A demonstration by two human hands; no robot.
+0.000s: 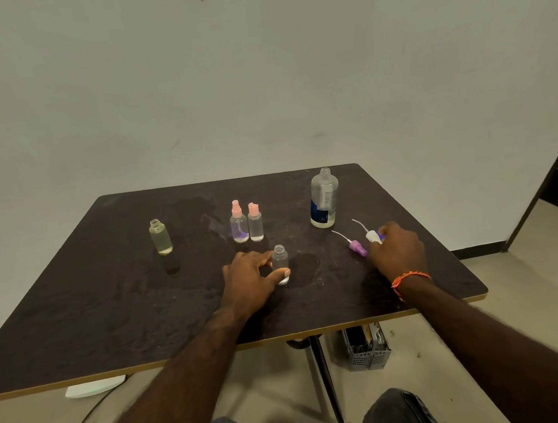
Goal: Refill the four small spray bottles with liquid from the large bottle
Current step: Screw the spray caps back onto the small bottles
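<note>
L hand (250,279) grips open small bottle (280,263) upright at table (107,298) centre; R hand (395,250) pinches white pump (372,236). Risk: dip tube misses neck or bottle tips, spilling; big bottle (324,199) uncapped nearby

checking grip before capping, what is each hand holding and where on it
The left hand grips the uncapped small bottle around its lower body. The right hand pinches the white spray cap at its head end.
</note>
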